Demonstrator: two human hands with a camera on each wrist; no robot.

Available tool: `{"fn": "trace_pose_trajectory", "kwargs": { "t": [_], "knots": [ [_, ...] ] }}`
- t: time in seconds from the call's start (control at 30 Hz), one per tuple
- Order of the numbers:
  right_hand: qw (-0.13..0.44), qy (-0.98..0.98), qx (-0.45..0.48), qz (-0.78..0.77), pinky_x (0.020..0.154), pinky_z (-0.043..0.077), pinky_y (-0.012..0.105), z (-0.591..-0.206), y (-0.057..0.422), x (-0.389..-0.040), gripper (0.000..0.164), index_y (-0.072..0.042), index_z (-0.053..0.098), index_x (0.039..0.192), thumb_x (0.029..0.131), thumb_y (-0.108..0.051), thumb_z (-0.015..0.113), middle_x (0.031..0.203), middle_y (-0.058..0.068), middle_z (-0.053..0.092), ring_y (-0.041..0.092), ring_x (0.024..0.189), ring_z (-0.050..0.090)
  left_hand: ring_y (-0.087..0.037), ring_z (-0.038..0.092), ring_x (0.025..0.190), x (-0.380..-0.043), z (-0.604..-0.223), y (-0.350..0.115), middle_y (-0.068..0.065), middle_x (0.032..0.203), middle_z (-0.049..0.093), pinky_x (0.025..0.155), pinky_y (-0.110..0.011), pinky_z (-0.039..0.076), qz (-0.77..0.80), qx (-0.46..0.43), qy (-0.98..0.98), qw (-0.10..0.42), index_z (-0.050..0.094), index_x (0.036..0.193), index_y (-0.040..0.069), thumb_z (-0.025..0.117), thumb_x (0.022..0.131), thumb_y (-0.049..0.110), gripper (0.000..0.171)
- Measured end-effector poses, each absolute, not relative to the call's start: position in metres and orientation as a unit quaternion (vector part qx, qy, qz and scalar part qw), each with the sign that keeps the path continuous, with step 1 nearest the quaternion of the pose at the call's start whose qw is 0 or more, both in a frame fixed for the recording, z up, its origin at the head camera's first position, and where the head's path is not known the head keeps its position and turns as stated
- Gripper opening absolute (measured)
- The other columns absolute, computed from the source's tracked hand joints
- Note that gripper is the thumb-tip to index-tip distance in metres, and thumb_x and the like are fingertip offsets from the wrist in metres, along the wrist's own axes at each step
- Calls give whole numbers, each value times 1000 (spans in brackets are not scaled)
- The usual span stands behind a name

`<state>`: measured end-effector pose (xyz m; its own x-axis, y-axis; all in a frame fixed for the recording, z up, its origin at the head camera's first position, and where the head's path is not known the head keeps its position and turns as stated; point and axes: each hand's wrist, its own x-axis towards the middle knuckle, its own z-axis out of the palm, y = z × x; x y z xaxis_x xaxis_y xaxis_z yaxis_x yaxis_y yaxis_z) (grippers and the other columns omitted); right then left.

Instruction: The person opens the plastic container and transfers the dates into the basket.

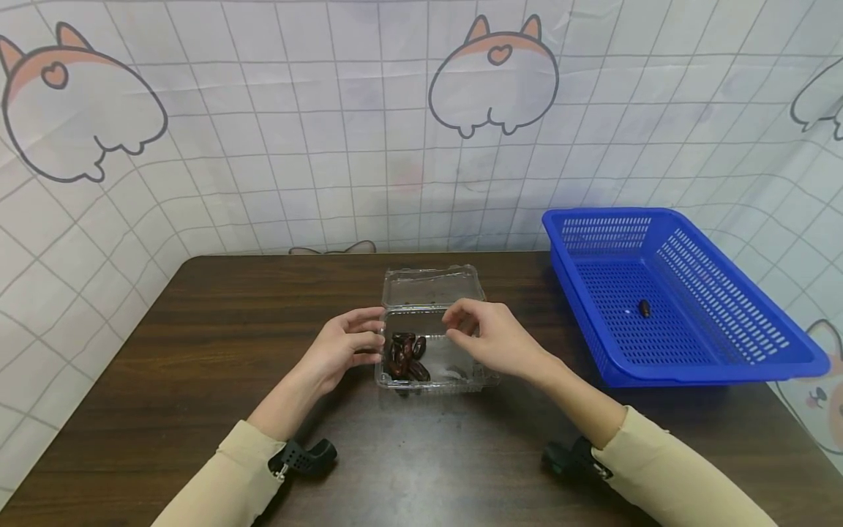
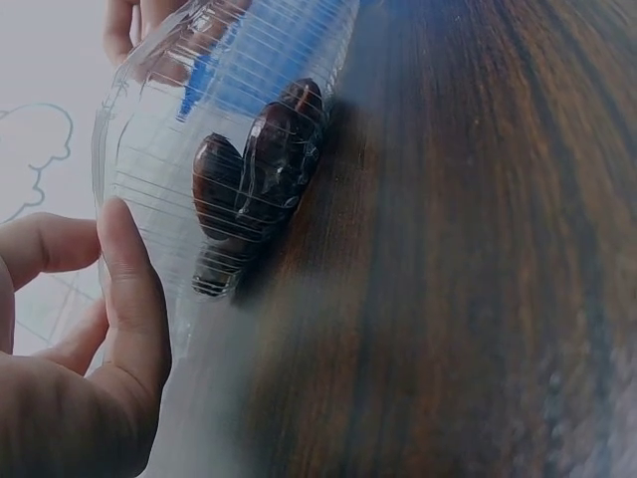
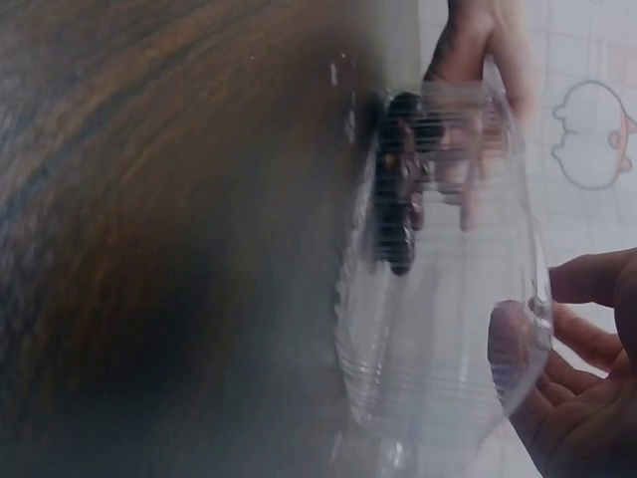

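A clear plastic clamshell box [image 1: 431,322] stands on the table with its lid [image 1: 431,288] folded back. Several dark, glossy dates [image 1: 403,359] lie heaped at its left end; the left wrist view shows dates [image 2: 284,149] through the ribbed wall. My left hand [image 1: 342,344] rests its spread fingertips against the box's left side, thumb [image 2: 129,259] along the wall. Over the right part of the box is my right hand [image 1: 497,337], fingers loosely bent. In the right wrist view its thumb [image 3: 510,339] and index finger stand apart at the rim, with nothing seen between them.
On the right of the table stands a blue slotted plastic basket [image 1: 593,329] with a single date [image 1: 644,308] on its floor. A white grid-patterned cloth [image 1: 263,146] hangs behind the dark wooden table [image 1: 263,293]. A thin cable [image 1: 336,251] lies along the table's back edge.
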<state>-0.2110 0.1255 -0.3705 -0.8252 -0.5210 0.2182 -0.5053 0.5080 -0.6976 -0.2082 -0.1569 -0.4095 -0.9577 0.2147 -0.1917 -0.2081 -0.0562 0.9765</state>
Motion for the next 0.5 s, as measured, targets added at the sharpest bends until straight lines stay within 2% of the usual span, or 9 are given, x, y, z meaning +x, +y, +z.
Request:
{"fn": "trace_pose_trajectory", "kwargs": {
  "t": [0.2, 0.5],
  "knots": [
    [10, 871, -305, -385, 71, 55, 30, -375, 114, -214, 20, -1, 69, 114, 96, -8, 71, 102, 2, 70, 9, 83, 66, -16, 63, 87, -208, -409, -157, -23, 134, 53, 72, -29, 60, 728, 4, 670, 145, 49, 149, 1, 61, 96, -6, 55],
    [37, 872, -304, -381, 73, 56, 30, -377, 103, -217, 21, -1, 69, 116, 96, -8, 71, 105, 3, 70, 11, 85, 67, -16, 63, 87, -208, -408, -156, -22, 135, 54, 72, -29, 60, 729, 0, 670, 143, 49, 149, 2, 62, 96, -5, 55]
  ]
}}
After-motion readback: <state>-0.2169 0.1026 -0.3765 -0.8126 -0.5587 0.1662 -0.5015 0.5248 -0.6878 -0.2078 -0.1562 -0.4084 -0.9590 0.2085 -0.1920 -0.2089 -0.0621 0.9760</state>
